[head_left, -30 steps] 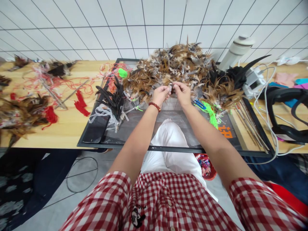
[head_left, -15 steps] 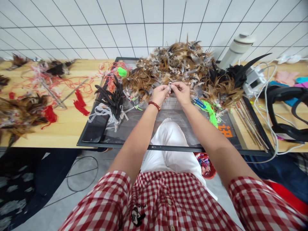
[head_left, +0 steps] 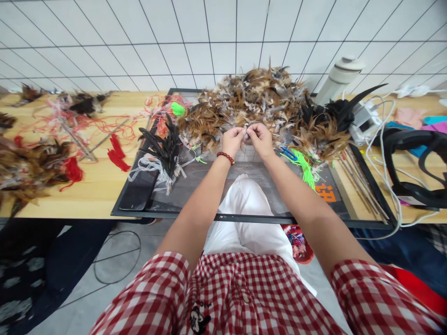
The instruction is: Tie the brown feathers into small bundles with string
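Note:
My left hand (head_left: 233,140) and my right hand (head_left: 260,138) meet fingertip to fingertip over the front edge of a large heap of brown feathers (head_left: 258,95). Both are closed in a pinch; a small pale bit shows between the fingertips, too tiny to name. A bead bracelet (head_left: 226,157) circles my left wrist. Left of my hands lies a bunch of black feathers (head_left: 166,151) with white ribbon strips (head_left: 148,166). By my right wrist are blue-handled thread snips (head_left: 288,153) and a bundle of bright green cord (head_left: 304,168).
A black-framed glass panel (head_left: 195,216) lies under the work. At right stand a pale bottle (head_left: 338,80), a white charger (head_left: 365,120) with cables, thin sticks (head_left: 363,186) and a black headset (head_left: 414,172). Red tassels (head_left: 118,153) and a phone (head_left: 138,193) are at left. People's legs show at both sides.
The whole view has shifted slightly as my head tilted. My hands stay together, fingertips still pinched, with only a slight change in finger position.

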Demonstrator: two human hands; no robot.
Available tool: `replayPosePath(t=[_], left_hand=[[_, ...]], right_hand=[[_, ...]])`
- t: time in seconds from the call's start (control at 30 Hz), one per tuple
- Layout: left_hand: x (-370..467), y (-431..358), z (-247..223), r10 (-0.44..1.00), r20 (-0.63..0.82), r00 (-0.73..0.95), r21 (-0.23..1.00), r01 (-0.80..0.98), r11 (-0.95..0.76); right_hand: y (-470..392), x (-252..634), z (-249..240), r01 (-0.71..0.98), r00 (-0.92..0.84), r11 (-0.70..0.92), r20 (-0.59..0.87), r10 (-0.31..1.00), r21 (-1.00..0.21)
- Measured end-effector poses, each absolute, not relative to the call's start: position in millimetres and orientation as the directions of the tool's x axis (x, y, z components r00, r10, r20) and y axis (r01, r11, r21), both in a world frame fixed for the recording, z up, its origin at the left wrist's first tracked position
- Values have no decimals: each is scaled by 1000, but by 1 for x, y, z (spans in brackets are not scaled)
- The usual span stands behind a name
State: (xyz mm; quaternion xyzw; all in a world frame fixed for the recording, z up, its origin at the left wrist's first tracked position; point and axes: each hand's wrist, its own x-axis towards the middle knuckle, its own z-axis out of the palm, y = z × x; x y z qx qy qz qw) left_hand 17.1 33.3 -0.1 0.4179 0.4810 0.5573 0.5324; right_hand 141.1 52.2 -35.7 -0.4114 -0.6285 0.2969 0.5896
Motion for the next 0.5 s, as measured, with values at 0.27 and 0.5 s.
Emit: replayPosePath(t=[0.27,0.5], left_hand=[[17,33,0,999,1,-33,981,-196,-7],[14,31,3,1000,-28,-11,974,-227,25]], right_hand=[[56,143,-37,192,102,498,522,847,-846],[58,146,-35,121,45,463,471,881,-878]])
